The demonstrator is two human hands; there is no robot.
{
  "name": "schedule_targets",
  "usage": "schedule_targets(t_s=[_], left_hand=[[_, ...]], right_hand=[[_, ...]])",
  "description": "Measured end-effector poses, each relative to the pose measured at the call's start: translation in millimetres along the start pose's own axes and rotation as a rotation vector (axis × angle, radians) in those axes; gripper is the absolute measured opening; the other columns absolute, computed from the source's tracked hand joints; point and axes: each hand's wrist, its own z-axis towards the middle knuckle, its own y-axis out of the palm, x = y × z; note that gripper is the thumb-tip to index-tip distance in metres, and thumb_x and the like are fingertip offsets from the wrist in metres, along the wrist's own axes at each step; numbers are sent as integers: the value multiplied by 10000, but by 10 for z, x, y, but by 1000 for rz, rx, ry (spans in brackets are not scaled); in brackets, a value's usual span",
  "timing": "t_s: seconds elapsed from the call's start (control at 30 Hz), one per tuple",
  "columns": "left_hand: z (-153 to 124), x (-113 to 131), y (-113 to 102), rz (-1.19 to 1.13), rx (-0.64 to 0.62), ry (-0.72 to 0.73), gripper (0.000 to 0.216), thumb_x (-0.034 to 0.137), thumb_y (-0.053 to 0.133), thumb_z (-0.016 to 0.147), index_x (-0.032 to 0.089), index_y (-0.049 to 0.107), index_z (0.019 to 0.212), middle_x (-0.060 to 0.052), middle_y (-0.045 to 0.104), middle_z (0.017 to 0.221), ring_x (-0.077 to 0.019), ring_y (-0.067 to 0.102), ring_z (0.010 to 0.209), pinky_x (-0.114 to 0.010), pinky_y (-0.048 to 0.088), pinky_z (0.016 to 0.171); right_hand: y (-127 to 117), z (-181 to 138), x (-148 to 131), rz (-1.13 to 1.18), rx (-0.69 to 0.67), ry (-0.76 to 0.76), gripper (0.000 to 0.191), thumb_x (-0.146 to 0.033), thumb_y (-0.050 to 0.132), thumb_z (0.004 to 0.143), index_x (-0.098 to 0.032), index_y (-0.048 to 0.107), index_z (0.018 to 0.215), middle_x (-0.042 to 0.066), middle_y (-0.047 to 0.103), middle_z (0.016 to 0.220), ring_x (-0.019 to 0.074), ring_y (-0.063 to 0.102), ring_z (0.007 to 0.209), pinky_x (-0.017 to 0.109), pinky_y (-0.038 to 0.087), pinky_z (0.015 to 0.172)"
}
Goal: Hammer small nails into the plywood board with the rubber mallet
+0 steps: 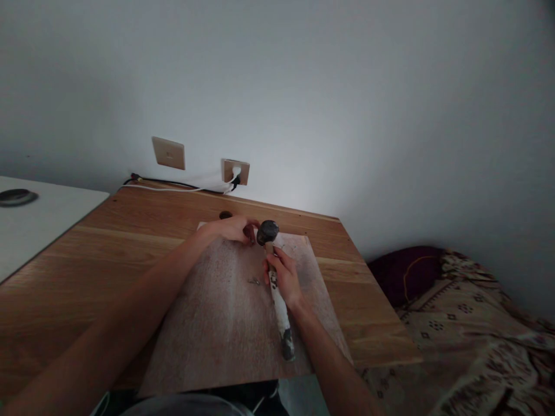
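We see a socket [228, 171] holding a white plug [236, 171] and a black plug [236, 181]; from it, cables [186, 188] run left along the back of the wooden table [108, 254]. A board [208, 329] lies on that table, and small metal bits [254, 281] rest on it between our arms. Our right hand [284, 274] grips the hammer [281, 306] close below its dark head, its pale handle slanting back toward us above the board. Our left hand [236, 228] is bent down at the board's far edge, just beside the head; we cannot tell whether its fingers pinch anything. Around us stand a pale wall [347, 104] with a blank plate [168, 153], a white top [56, 216] at left, and patterned cloth [437, 329] with a purple cushion [399, 274] at right.
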Motion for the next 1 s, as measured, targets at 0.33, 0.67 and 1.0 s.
schedule_targets(t_s=[0.33,0.67,1.0], left_hand=[[-34,12,17,-18,58,45,531,211,751,670,199,681,1197,-26,746,932,-203,673,860,-250,476,721],[-32,56,12,17,46,31,495,149,702,672,198,700,1164,-33,756,975,-196,677,871,-248,484,733],[-56,172,-33,173,20,-23,457,195,720,678,180,674,1133,-38,735,951,-195,669,847,-248,475,717]], right_hand=[[27,14,77,17,-79,-17,204,-410,614,808,-215,564,777,-51,568,565,88,475,376,219,335,357],[35,10,79,77,-56,4,215,-417,633,793,-211,582,827,-57,579,572,81,479,357,204,329,338],[11,-27,-29,110,68,-14,239,-437,643,759,-216,578,822,-59,565,583,89,467,374,225,307,344]])
